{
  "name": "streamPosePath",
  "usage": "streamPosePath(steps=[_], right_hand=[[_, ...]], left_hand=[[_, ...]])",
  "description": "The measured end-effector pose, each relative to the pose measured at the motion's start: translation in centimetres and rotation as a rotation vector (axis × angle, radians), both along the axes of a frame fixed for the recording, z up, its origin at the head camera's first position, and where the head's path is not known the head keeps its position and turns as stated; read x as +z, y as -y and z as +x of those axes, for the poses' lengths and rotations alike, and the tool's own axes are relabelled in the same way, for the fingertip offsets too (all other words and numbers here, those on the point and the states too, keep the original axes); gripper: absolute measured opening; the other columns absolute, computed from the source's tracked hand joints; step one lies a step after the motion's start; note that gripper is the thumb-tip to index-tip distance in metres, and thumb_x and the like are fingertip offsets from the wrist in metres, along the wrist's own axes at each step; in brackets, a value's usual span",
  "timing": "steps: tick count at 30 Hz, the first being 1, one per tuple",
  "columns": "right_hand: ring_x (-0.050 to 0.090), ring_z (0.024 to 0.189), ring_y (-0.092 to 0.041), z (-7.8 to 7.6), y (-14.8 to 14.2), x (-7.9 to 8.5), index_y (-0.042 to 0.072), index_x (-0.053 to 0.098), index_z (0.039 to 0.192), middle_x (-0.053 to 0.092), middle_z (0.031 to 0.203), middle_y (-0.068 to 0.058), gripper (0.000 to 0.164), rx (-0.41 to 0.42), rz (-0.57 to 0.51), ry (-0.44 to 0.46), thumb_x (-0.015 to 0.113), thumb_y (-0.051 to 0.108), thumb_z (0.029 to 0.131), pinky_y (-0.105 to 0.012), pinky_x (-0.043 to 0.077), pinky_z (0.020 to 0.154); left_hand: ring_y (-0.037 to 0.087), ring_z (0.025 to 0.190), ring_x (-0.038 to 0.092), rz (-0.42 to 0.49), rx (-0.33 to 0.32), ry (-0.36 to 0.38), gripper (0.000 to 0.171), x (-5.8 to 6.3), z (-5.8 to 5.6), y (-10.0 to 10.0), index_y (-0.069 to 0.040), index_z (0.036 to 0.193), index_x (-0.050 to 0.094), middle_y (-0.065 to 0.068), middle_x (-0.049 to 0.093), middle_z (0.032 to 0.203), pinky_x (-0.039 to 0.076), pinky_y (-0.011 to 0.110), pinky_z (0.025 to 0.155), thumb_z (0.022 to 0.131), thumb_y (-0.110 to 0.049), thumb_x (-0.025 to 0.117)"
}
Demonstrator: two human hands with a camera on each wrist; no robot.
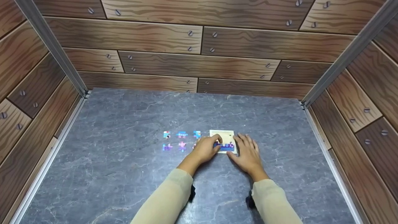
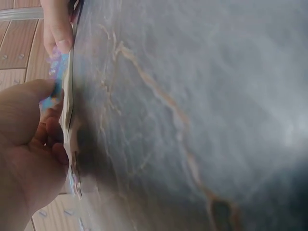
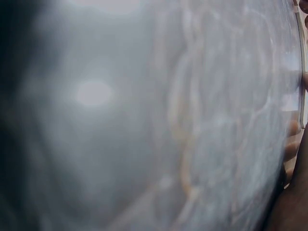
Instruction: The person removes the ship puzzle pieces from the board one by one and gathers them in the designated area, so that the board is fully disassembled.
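A small pale puzzle tray (image 1: 222, 133) lies flat on the table, with joined blue and purple puzzle pieces (image 1: 227, 147) along its near side. My left hand (image 1: 203, 150) is over the tray's left side. Its thumb and index finger pinch a blue puzzle piece (image 2: 46, 102) at the left of that row, partly hidden by the fingers. My right hand (image 1: 248, 154) has its fingers extended along the tray's right edge, the thumb at the near right corner. In the right wrist view only part of this hand (image 3: 291, 192) shows, at the right edge.
Left of the tray lie several loose puzzle pieces in two rows, among them a blue one (image 1: 182, 134) and a pink one (image 1: 182, 146). My left hand partly covers one in the near row. Wood-patterned walls (image 1: 199, 65) enclose the grey marbled table (image 1: 124, 174).
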State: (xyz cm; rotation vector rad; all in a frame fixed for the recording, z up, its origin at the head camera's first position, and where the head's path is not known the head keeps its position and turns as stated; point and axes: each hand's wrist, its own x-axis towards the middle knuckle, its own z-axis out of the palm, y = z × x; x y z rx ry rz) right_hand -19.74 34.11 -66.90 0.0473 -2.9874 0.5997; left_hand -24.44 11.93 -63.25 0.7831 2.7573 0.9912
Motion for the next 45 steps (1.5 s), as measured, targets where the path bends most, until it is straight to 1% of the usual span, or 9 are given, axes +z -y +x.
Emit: streamPosePath(steps=[4, 8, 12, 16, 20, 24, 31, 38, 45], right_hand=[[0.028, 0.165, -0.044, 0.01, 0.03, -0.01, 0.016, 0.049, 0.161, 0.043, 0.172, -0.015, 0.08, -0.005, -0.001, 0.002, 0.07, 0.057, 0.096, -0.067, 0.016, 0.134], [0.028, 0.165, -0.044, -0.03, 0.04, -0.04, 0.016, 0.048, 0.162, 0.042, 0.173, -0.015, 0.08, -0.004, 0.002, 0.007, 0.069, 0.058, 0.097, -0.066, 0.015, 0.134], [0.028, 0.165, -0.044, -0.05, 0.09, 0.03, 0.016, 0.048, 0.162, 0.042, 0.173, -0.015, 0.08, -0.002, 0.008, 0.011, 0.069, 0.058, 0.097, -0.067, 0.015, 0.134], [0.027, 0.165, -0.044, -0.05, 0.07, 0.05, 0.016, 0.048, 0.162, 0.042, 0.173, -0.015, 0.08, -0.001, 0.006, 0.012, 0.07, 0.056, 0.096, -0.067, 0.015, 0.134], [0.026, 0.165, -0.044, -0.01, 0.04, 0.05, 0.016, 0.048, 0.162, 0.042, 0.173, -0.015, 0.08, 0.002, -0.002, 0.014, 0.07, 0.056, 0.096, -0.067, 0.014, 0.134], [0.026, 0.166, -0.045, 0.04, 0.05, 0.12, 0.016, 0.047, 0.162, 0.042, 0.173, -0.015, 0.08, 0.002, -0.005, 0.014, 0.069, 0.058, 0.097, -0.068, 0.015, 0.134], [0.026, 0.166, -0.044, 0.0, 0.04, 0.08, 0.017, 0.047, 0.162, 0.041, 0.173, -0.014, 0.081, 0.002, 0.003, 0.014, 0.068, 0.06, 0.097, -0.068, 0.016, 0.134], [0.027, 0.165, -0.044, -0.06, -0.02, 0.0, 0.016, 0.048, 0.162, 0.042, 0.173, -0.015, 0.08, 0.003, 0.005, 0.012, 0.069, 0.059, 0.097, -0.068, 0.016, 0.134], [0.027, 0.165, -0.045, 0.01, 0.05, 0.0, 0.016, 0.047, 0.162, 0.042, 0.172, -0.016, 0.08, 0.004, 0.012, 0.011, 0.069, 0.058, 0.098, -0.068, 0.016, 0.134]], left_hand=[[0.027, 0.119, 0.073, 0.002, 0.012, 0.016, 0.016, -0.05, -0.14, -0.14, -0.022, 0.12, 0.072, 0.0, 0.082, 0.12, 0.05, 0.048, 0.106, 0.106, -0.028, 0.07], [0.028, 0.122, 0.072, 0.005, 0.026, 0.044, 0.028, -0.13, -0.29, -0.19, -0.021, 0.129, 0.072, 0.001, 0.081, 0.124, 0.05, 0.049, 0.109, 0.103, -0.032, 0.075], [0.029, 0.121, 0.071, -0.008, 0.011, 0.055, 0.04, -0.2, -0.34, -0.08, -0.021, 0.132, 0.068, 0.004, 0.081, 0.121, 0.049, 0.049, 0.109, 0.096, -0.031, 0.083], [0.028, 0.116, 0.073, -0.046, -0.015, 0.016, 0.037, -0.29, -0.25, 0.02, -0.023, 0.128, 0.067, 0.002, 0.081, 0.117, 0.049, 0.046, 0.106, 0.096, -0.03, 0.083], [0.027, 0.11, 0.074, -0.075, -0.038, -0.021, 0.034, -0.32, -0.15, 0.09, -0.024, 0.13, 0.064, 0.0, 0.081, 0.111, 0.049, 0.043, 0.102, 0.1, -0.03, 0.079], [0.027, 0.111, 0.076, -0.082, -0.065, -0.042, 0.03, -0.39, -0.28, 0.17, -0.025, 0.131, 0.063, 0.002, 0.082, 0.112, 0.051, 0.044, 0.102, 0.103, -0.026, 0.074], [0.024, 0.118, 0.075, -0.037, -0.06, 0.005, 0.027, -0.39, -0.66, 0.31, -0.021, 0.127, 0.072, 0.001, 0.082, 0.122, 0.053, 0.045, 0.109, 0.101, -0.028, 0.077], [0.022, 0.107, 0.077, -0.006, -0.044, 0.023, 0.029, -0.42, -0.85, 0.23, -0.017, 0.122, 0.078, 0.0, 0.083, 0.119, 0.059, 0.038, 0.102, 0.096, -0.028, 0.084], [0.02, 0.112, 0.077, -0.013, -0.051, 0.011, 0.035, -0.57, -1.0, 0.33, -0.017, 0.12, 0.08, 0.0, 0.083, 0.12, 0.06, 0.036, 0.101, 0.091, -0.034, 0.089]])
